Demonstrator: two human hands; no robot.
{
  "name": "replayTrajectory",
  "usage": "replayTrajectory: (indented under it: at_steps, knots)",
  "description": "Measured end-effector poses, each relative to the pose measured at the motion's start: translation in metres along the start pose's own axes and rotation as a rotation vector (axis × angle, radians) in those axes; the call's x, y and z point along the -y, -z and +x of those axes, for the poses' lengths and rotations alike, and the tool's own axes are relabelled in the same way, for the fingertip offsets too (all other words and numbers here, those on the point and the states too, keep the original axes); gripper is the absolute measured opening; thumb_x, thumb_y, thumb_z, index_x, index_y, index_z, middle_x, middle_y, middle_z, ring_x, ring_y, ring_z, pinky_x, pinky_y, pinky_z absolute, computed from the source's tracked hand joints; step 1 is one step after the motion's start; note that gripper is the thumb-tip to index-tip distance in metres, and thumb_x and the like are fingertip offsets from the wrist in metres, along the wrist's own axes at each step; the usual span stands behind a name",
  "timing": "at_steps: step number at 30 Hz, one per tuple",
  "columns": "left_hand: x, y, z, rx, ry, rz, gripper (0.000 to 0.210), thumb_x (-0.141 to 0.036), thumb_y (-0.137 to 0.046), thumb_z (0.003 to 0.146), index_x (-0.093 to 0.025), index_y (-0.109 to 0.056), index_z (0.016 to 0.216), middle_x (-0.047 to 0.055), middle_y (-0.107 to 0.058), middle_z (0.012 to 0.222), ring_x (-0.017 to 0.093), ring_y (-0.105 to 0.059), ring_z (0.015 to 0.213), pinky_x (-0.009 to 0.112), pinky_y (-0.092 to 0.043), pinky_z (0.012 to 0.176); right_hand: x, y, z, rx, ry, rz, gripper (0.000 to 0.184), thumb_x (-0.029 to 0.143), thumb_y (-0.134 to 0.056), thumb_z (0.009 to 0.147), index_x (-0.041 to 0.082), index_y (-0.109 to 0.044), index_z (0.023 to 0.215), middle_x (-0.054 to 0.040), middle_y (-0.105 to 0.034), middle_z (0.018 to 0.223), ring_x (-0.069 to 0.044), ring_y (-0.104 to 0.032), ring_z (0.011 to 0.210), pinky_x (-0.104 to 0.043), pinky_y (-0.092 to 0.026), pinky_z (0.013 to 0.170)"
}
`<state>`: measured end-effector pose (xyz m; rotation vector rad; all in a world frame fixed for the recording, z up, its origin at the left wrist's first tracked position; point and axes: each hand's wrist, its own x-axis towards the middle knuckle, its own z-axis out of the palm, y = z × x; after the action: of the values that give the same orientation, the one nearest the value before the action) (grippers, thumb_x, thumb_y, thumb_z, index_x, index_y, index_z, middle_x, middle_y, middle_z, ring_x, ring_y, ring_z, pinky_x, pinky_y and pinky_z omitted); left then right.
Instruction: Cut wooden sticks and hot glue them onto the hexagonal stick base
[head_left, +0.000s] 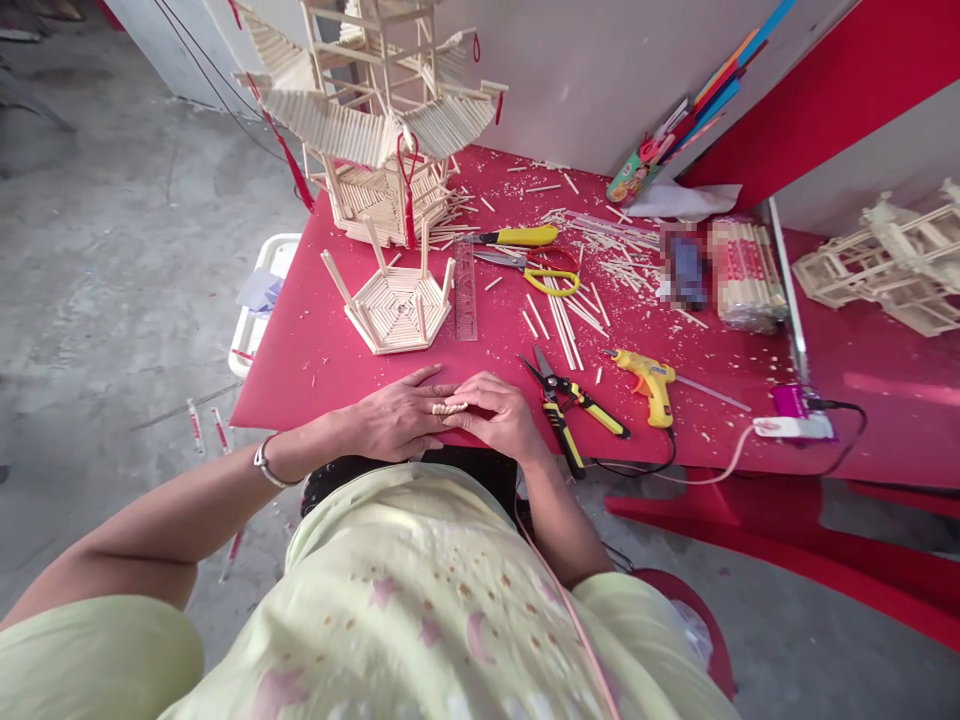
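Observation:
At the near table edge, my right hand (495,412) pinches a short row of pale wooden sticks (450,408) between thumb and fingers. My left hand (394,415) meets it from the other side, its fingers reaching along the row and the thumb below; they cover part of it. Just beyond my hands stands a hexagonal stick base (401,310) with upright posts at its corners. A clear ruler (466,290) lies beside that base. Black-and-yellow pliers (574,400) rest right of my right hand, and a yellow glue gun (649,383) lies farther right.
A tall stick pagoda (375,120) with red tassels stands at the back left. Yellow-handled scissors (551,278), a yellow cutter (525,236) and loose sticks (566,325) litter the red table (285,350). Bundled sticks (746,270) and a power strip (791,428) are at right.

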<state>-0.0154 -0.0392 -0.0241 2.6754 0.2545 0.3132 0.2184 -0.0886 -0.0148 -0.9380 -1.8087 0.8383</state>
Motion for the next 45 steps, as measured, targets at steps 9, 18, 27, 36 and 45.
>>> replayTrajectory:
  at_steps: [9,18,27,36,45]
  knots:
    - [0.0,-0.001,0.0,-0.021,-0.003,0.003,0.062,-0.031,-0.064,0.097,-0.024,-0.049,0.157,0.014,-0.058,0.155,0.031,-0.047,0.151,0.061,-0.015,0.132,0.0,-0.003,-0.001,-0.014,-0.023,0.011,0.013,0.035,-0.074,0.096,0.025,-0.082,0.097,-0.0051,-0.08,0.088,-0.019,-0.071,0.087,-0.035,-0.059,0.083]
    - [-0.001,0.001,0.001,0.007,-0.004,-0.001,0.053,-0.032,-0.06,0.1,-0.023,-0.054,0.152,0.013,-0.056,0.157,0.029,-0.043,0.154,0.06,-0.01,0.134,-0.002,-0.006,0.0,0.007,-0.04,-0.002,0.014,0.037,-0.078,0.092,0.026,-0.082,0.101,-0.0041,-0.078,0.091,-0.018,-0.068,0.088,-0.035,-0.056,0.086]
    - [0.002,-0.002,-0.001,-0.086,-0.015,-0.02,0.029,-0.029,-0.061,0.099,-0.02,-0.073,0.124,0.014,-0.069,0.141,0.028,-0.055,0.144,0.058,-0.016,0.133,-0.002,-0.027,0.008,0.004,-0.065,-0.132,0.018,0.046,-0.076,0.092,0.03,-0.084,0.099,-0.0018,-0.07,0.086,-0.017,-0.062,0.086,-0.032,-0.054,0.083]
    - [-0.01,0.002,0.009,-0.571,0.414,-0.31,0.016,-0.029,-0.066,0.097,-0.019,-0.078,0.092,0.013,-0.077,0.116,0.022,-0.074,0.102,0.035,-0.058,0.096,-0.002,-0.018,0.015,-0.103,-0.246,0.017,0.029,0.05,-0.069,0.096,0.024,-0.082,0.097,-0.0027,-0.067,0.09,-0.015,-0.067,0.086,-0.027,-0.056,0.083]
    - [-0.012,-0.002,0.011,-0.71,0.708,-0.546,0.023,-0.039,-0.069,0.093,-0.018,-0.078,0.087,0.006,-0.076,0.084,0.017,-0.07,0.074,0.027,-0.057,0.071,0.007,-0.018,0.041,-0.075,-0.497,0.188,0.035,0.058,-0.076,0.086,0.023,-0.079,0.086,-0.0003,-0.072,0.082,-0.015,-0.068,0.075,-0.024,-0.054,0.069]
